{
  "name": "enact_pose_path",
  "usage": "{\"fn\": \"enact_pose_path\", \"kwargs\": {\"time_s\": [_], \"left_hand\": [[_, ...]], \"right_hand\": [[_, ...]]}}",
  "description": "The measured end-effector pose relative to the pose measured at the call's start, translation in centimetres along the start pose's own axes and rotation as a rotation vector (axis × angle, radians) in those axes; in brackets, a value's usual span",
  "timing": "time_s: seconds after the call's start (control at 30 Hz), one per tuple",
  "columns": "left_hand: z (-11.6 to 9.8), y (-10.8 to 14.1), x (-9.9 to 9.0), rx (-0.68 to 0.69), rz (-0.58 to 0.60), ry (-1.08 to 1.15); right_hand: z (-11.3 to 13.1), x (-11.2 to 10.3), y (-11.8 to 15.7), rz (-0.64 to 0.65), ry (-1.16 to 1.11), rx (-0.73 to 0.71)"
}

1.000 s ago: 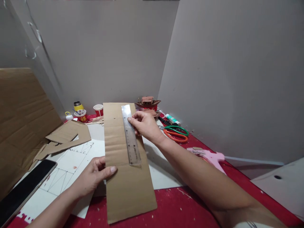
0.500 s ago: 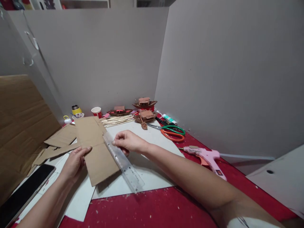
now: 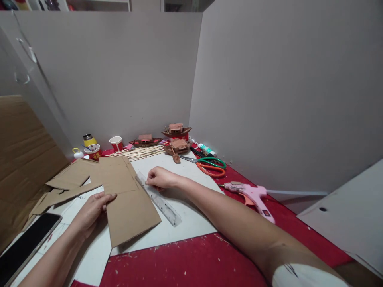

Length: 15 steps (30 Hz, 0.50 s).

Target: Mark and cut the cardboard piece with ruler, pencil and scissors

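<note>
A rectangular piece of brown cardboard [image 3: 128, 211] with faint pencil lines is pinched at its left edge by my left hand [image 3: 95, 205], thumb on top. My right hand [image 3: 160, 178] has its fingers closed on the upper part of a clear plastic ruler [image 3: 163, 205]. The ruler slants along the cardboard's right side, over white paper [image 3: 191, 219]. My right fingertips are partly hidden behind the hand.
Scissors [image 3: 211, 166], a pink glue gun [image 3: 251, 195] and model boats [image 3: 178, 145] sit to the right and back. Wooden sticks [image 3: 143, 152], cups [image 3: 116, 142], cardboard scraps [image 3: 70, 175] and a phone [image 3: 28, 245] are at the back and left.
The ruler has come off the cardboard's edge and now lies lower, beside it. The cardboard is lower and flatter, with more of its face showing. The view has shifted slightly right.
</note>
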State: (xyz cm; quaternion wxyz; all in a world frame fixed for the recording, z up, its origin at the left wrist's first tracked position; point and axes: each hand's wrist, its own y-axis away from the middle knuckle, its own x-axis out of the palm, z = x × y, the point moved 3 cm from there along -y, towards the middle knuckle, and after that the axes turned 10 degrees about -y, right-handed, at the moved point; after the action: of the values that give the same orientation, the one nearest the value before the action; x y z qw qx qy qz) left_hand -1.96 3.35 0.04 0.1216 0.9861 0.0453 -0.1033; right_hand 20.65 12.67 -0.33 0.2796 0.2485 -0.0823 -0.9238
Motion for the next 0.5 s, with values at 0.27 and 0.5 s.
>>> {"fn": "enact_pose_path", "kwargs": {"time_s": [0.27,0.5], "left_hand": [[0.1,0.5,0.1,-0.009,0.105,-0.341],[0.0,-0.3,-1.4,0.037,-0.047,-0.789]], "right_hand": [[-1.6,-0.6,-1.4,-0.050,0.106,0.021],[-1.5,-0.8,-1.2,-0.071,0.224,0.013]]}}
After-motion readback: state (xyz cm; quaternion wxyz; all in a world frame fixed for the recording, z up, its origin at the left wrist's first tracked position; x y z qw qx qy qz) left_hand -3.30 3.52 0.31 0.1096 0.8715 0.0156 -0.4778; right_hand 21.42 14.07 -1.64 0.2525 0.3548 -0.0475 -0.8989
